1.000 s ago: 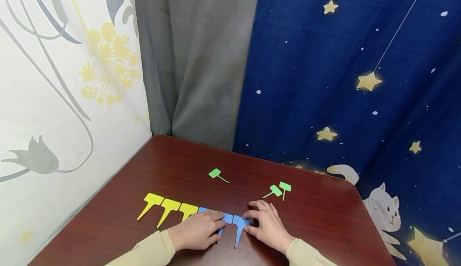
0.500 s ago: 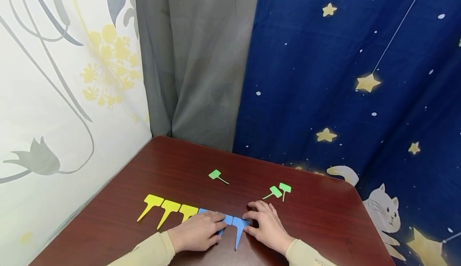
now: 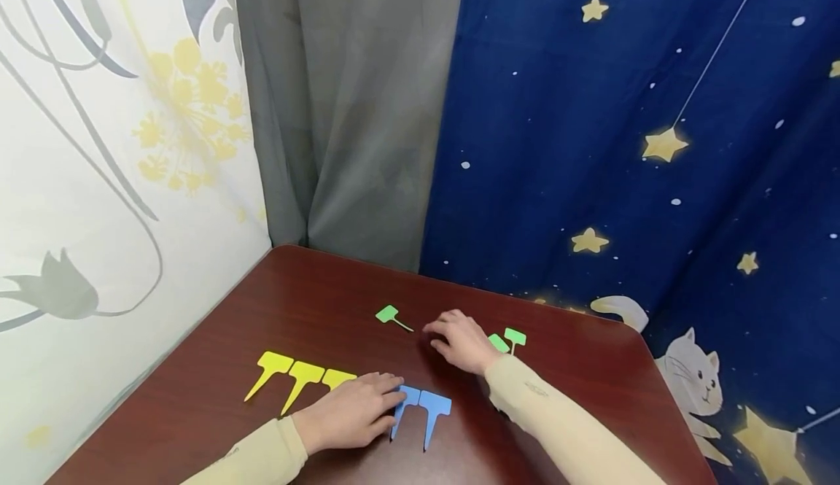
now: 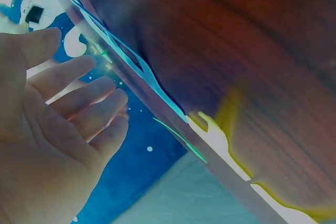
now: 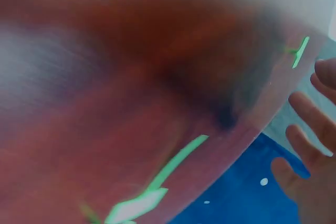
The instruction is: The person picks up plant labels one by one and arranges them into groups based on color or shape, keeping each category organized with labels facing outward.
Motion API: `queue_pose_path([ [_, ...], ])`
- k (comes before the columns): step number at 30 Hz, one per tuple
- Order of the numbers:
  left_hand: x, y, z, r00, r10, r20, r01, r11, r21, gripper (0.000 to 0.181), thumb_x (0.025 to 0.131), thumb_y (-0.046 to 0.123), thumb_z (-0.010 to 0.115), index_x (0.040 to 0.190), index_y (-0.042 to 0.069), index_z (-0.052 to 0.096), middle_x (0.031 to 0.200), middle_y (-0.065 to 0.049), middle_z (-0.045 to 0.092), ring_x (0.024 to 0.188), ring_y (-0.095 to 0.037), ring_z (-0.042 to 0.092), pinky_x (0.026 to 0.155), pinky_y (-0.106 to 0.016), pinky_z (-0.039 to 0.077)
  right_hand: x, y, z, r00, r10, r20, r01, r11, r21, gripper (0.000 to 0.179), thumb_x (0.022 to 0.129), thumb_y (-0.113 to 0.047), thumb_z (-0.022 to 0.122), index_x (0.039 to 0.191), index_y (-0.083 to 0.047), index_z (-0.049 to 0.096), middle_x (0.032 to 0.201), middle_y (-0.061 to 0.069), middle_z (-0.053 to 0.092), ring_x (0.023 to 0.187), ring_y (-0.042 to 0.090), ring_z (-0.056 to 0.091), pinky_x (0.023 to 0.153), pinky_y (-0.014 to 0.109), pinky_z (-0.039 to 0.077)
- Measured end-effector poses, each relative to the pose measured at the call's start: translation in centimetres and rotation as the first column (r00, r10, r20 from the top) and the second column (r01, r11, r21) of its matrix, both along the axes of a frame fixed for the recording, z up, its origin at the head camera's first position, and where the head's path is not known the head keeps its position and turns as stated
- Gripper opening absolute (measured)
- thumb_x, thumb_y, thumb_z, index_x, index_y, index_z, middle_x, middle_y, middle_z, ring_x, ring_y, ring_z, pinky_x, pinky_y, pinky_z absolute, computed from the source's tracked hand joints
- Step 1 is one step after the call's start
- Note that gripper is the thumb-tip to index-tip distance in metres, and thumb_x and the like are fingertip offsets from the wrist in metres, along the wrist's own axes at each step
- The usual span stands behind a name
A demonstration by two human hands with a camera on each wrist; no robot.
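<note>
T-shaped plant labels lie on a dark red-brown table (image 3: 315,281). Three yellow labels (image 3: 274,363) and the blue labels (image 3: 435,403) form one row, with part of it hidden behind my left hand (image 3: 351,410). That hand hovers over the row, fingertips right at a blue label's head; in the left wrist view its fingers (image 4: 100,98) look relaxed and hold nothing. My right hand (image 3: 462,343) reaches over the table, fingers loosely extended, between a single green label (image 3: 387,313) on its left and two more green labels (image 3: 515,337) partly behind its wrist.
The table's far edge meets a grey curtain (image 3: 367,120) and a blue starry curtain (image 3: 525,142). On the left hangs a white flowered cloth (image 3: 131,142). Bare table surface shows in front of the right forearm and behind the row.
My right hand has left the rightmost blue label and moved up and forward toward the single green label. My left hand has stayed at the row, with more blue now showing beside it.
</note>
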State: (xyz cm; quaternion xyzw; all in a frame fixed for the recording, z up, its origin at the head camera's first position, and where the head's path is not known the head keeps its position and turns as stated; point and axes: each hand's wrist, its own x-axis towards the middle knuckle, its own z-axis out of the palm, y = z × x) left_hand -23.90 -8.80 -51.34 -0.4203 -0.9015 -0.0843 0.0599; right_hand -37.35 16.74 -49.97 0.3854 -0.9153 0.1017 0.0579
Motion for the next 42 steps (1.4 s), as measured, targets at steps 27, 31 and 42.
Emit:
queue_pose_path([
  [27,0.3,-2.4,-0.4,0.994,0.083,0.069,-0.084,0.996,0.005,0.042,0.102,0.032,0.06,0.138,0.01,0.063,0.144,-0.01,0.056,0.134,-0.026,0.051,0.107,-0.042,0.044,-1.4,-4.4,-1.7,0.987,0.028,-0.158,0.004,0.979,0.202,0.027,0.097,-0.025,0.067,0.123,-0.021,0.074,0.11,-0.003,0.063,0.104,0.018,0.052,0.082,0.038,0.049],
  [31,0.4,-2.9,-0.3,0.995,0.077,0.059,-0.078,0.997,0.015,0.042,0.101,0.031,0.062,0.136,0.008,0.064,0.142,-0.012,0.057,0.132,-0.028,0.053,0.105,-0.044,0.046,-2.7,-4.5,-1.1,0.998,-0.009,-0.056,0.017,0.989,0.144,0.031,0.099,-0.023,0.065,0.13,-0.022,0.07,0.122,-0.002,0.064,0.117,0.02,0.054,0.09,0.041,0.051],
  [42,0.6,-4.0,-0.4,0.983,0.136,0.123,-0.14,0.99,0.022,0.042,0.101,0.029,0.061,0.137,0.009,0.063,0.143,-0.013,0.056,0.133,-0.03,0.052,0.103,-0.046,0.047,-5.9,-6.1,-0.2,0.99,0.137,0.044,-0.144,0.949,0.28,0.047,0.102,-0.023,0.061,0.148,-0.032,0.053,0.155,-0.003,0.044,0.141,0.028,0.038,0.105,0.062,0.038],
])
